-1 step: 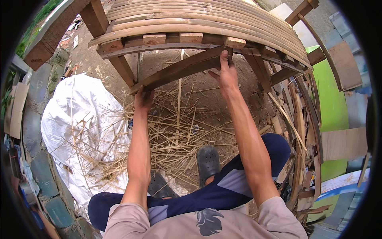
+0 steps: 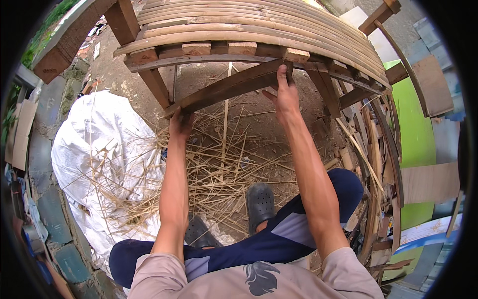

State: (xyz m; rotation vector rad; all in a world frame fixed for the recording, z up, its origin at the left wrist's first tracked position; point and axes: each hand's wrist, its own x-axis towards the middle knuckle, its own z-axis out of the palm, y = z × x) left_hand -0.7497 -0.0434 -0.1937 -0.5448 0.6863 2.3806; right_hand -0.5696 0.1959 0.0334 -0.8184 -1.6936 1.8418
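Note:
A dark wooden board (image 2: 226, 88) slants beneath the near edge of a bench topped with bamboo slats (image 2: 239, 37), its right end higher than its left. My left hand (image 2: 180, 123) is closed around the lower left end, with its fingers partly hidden behind the wood. At the upper right end, my right hand (image 2: 286, 97) grips the board, thumb up against its face and some fingers out of sight. That end meets the underside of the bench frame, close to a jutting block end (image 2: 295, 55). Wooden legs (image 2: 155, 88) stand on either side of the board.
Dry bamboo strips (image 2: 229, 149) litter the dirt floor between my feet and the bench. A white sack (image 2: 104, 144) lies at the left beside a block wall (image 2: 52, 214). Scrap wood (image 2: 373, 149) and a green panel (image 2: 416, 149) line the right side.

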